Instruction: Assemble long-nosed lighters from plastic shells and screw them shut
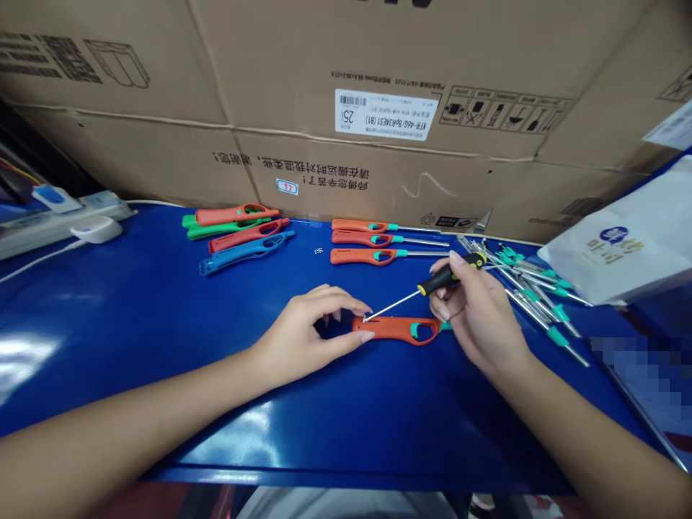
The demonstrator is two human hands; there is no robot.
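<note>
- The left hand (pixel 308 335) is arched and partly closed over the near end of an orange utility lighter (pixel 394 330), with its fingertips (pixel 363 336) pressing on the orange casing and steadying it flat on the tabletop (pixel 108 346).
- The right hand (pixel 476 310) is closed in a narrow pinch around the black-and-yellow handle of a small screwdriver (pixel 446 276). The thin steel shaft slants down to the lighter's end, and its tip meets the casing right beside the left hand's fingers.
- The orange utility lighter lies on its side between the hands, with its teal trigger and finger loop toward the right hand.
- Three assembled orange lighters (pixel 378 238) lie in a neat row beyond it, their metal nozzles pointing right.
- To their left sit loose lighter casings in orange, green, red and blue (pixel 246 251).
- Metal nozzle rods with teal collars (pixel 540 303) lie heaped at right, just beside a white printed bag (pixel 616 245).
- A power strip (pixel 54 223) lies at the far left, and stacked cardboard boxes (pixel 378 72) stand along the tabletop's far edge.
</note>
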